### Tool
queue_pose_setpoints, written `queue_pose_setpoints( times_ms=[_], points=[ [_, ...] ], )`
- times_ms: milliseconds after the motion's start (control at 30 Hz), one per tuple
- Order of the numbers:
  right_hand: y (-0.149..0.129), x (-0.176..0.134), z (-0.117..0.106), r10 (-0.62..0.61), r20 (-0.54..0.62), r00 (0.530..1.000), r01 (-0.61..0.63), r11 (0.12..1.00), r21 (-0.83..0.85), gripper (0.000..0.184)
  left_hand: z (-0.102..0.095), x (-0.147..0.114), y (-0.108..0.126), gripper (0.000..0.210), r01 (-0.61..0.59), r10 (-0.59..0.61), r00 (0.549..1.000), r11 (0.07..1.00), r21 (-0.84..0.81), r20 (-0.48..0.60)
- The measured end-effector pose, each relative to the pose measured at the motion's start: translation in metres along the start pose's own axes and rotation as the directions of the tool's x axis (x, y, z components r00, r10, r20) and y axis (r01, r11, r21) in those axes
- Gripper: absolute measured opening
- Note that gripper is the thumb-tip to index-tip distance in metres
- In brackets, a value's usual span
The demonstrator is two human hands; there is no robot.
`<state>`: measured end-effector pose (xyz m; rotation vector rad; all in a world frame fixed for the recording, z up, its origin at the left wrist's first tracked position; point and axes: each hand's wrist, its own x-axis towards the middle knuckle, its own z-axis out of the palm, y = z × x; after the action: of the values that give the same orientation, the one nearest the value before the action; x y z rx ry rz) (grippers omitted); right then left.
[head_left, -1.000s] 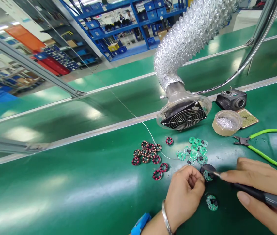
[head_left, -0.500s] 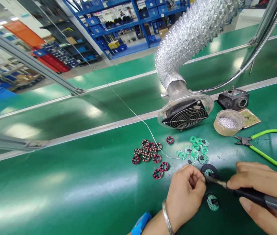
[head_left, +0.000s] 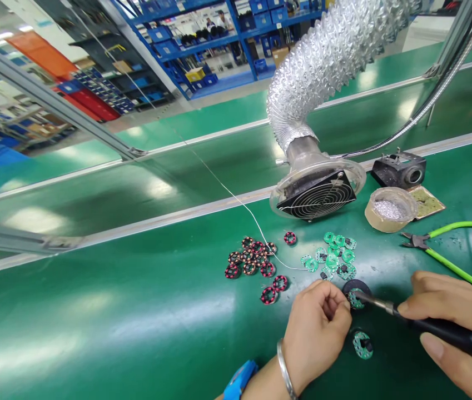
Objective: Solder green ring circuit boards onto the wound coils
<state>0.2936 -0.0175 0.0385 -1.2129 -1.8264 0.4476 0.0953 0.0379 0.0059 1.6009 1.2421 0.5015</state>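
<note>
My right hand [head_left: 456, 316] grips a soldering iron [head_left: 440, 329] by its dark handle. The iron's tip reaches onto a small green circuit board [head_left: 356, 300] seated in a black round holder [head_left: 364, 286]. At the holder's left edge, my left hand [head_left: 319, 328] is closed in a pinch; whatever lies between its fingertips is hidden. Just below sits another green board with a black part [head_left: 363, 345]. Thin solder wire [head_left: 256, 222] hangs down from the upper left to the pile of green boards [head_left: 332, 258] above my left hand.
Several red-and-black wound coils [head_left: 252, 258] lie left of the boards. Behind them hangs a fume extractor [head_left: 317, 197] on a silver duct [head_left: 323, 66]. Green-handled cutters [head_left: 417, 240], a tub of metal shavings [head_left: 389, 210] and a black iron stand [head_left: 398, 168] are at right.
My right hand has shifted slightly right, drawing the iron's tip a little to the right over the board. My left hand stays at the holder's edge.
</note>
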Motion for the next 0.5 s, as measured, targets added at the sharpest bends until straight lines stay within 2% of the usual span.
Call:
queue_pose_setpoints(
  times_ms=[100,200,367,500],
  points=[
    [0.008,0.002,0.001,-0.036,0.010,0.999,0.036,0.999,-0.007,0.030,0.000,0.000,0.001,0.013,0.010,-0.010,1.000,1.000,0.003,0.005],
    [0.017,0.006,0.012,-0.068,0.061,0.996,0.071,0.996,-0.045,0.037,0.000,0.001,0.002,0.013,0.010,-0.010,1.000,1.000,-0.007,0.003],
    [0.023,0.011,0.032,-0.117,0.223,0.968,0.144,0.984,-0.109,0.026,0.001,0.001,-0.001,0.014,-0.008,0.009,1.000,0.997,-0.072,0.007],
    [0.023,0.012,0.036,-0.119,0.191,0.974,0.130,0.990,-0.048,0.030,-0.001,-0.002,-0.002,0.010,-0.059,0.059,0.998,0.992,-0.111,0.001]
  ],
)
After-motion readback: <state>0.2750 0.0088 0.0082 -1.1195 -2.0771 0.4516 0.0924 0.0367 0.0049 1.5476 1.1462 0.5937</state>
